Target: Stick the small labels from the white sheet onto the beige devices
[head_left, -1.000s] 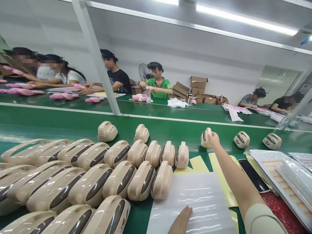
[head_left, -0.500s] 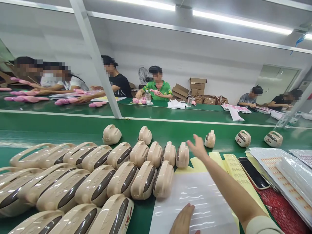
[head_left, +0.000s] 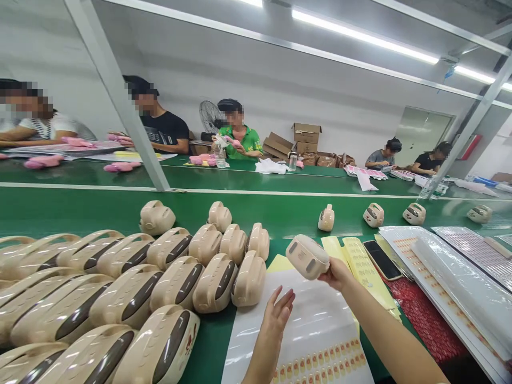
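Note:
My right hand grips a beige plastic device with a handle and holds it above a white sticker sheet on the green table. My left hand hovers over the same sheet, fingers stretched out and empty, just below and left of the held device. To the left lies a crowd of several identical beige devices with dark brown front panels. One more beige device stands alone on the green conveyor belt beyond my right hand.
A black phone and yellow backing strips lie right of the sheet, with plastic-wrapped sticker sheets further right. More devices ride the belt. Several people sit across the line with pink items; cardboard boxes stand behind.
My right hand let go of a device on the belt, swung back left, picked a device from the end of the row and lifted it. My left hand rose from the sheet.

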### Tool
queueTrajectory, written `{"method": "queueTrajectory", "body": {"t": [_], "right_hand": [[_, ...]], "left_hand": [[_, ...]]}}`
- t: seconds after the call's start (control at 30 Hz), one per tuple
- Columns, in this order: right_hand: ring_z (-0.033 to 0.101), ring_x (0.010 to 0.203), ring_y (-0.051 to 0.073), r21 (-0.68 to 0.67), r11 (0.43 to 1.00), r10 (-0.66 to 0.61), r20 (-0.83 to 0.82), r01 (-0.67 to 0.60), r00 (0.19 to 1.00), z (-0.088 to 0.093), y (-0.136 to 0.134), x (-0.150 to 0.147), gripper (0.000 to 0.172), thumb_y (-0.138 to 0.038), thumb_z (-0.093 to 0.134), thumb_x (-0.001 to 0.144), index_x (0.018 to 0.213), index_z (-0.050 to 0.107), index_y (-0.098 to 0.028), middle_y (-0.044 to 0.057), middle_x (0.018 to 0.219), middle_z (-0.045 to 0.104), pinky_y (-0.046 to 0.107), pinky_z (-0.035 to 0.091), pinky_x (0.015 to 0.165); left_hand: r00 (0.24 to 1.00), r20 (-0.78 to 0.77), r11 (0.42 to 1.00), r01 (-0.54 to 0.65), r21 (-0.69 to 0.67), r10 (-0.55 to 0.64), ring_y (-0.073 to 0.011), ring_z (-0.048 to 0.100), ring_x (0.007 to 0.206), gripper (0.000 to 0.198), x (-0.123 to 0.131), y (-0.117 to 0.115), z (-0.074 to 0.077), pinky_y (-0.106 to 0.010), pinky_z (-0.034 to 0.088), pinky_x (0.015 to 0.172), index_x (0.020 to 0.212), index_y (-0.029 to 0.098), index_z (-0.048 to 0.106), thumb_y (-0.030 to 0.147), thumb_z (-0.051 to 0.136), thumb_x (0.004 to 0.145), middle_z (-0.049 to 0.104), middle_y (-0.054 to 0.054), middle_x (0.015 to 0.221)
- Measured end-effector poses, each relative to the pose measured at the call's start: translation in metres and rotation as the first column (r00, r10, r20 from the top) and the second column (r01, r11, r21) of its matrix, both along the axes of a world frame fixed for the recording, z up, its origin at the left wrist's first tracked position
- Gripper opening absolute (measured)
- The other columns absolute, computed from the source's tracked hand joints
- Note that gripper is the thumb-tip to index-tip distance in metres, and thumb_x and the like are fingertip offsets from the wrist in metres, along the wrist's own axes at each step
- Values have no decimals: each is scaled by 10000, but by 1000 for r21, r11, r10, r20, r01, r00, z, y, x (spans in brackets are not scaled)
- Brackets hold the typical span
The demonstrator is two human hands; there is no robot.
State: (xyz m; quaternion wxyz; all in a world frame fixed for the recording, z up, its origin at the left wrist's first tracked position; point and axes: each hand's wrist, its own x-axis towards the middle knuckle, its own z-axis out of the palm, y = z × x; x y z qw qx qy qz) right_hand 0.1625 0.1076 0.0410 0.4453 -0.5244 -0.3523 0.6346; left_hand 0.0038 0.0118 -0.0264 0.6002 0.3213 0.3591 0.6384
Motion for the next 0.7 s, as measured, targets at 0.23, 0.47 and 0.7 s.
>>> {"method": "queueTrajectory", "body": {"t": [0.23,0.47,0.7], "right_hand": [[574,430,145,-74,982,176,67,-171,982,-22,-88,-8,370,-468,492,781,824,646,-134,42,587,615,225,435,356],[587,793,202,379,919,-244,758,-104,605,-34,-99,67,354,-305,462,811,1098,600,-150,121,961,598,390,477,769],[512,1020,277,325,717,40,865,-617,501,-80,-167,14,524,-349,740,604,1089,599,-210,112,1114,570,427,425,867]], "left_hand": [[913,301,960,280,29,-276,-322,541,1094,489,17,-6,-9,-455,422,931,1051,269,640,596,541,701,700,-47,1022],[794,545,954,297,39,-269,-244,595,1033,444,-12,-13,-22,-433,452,898,1212,450,470,596,357,809,673,41,1106],[749,627,967,253,26,-213,-271,581,1047,542,-9,-13,-4,-416,442,900,1117,352,589,684,388,738,656,12,1134]]}}
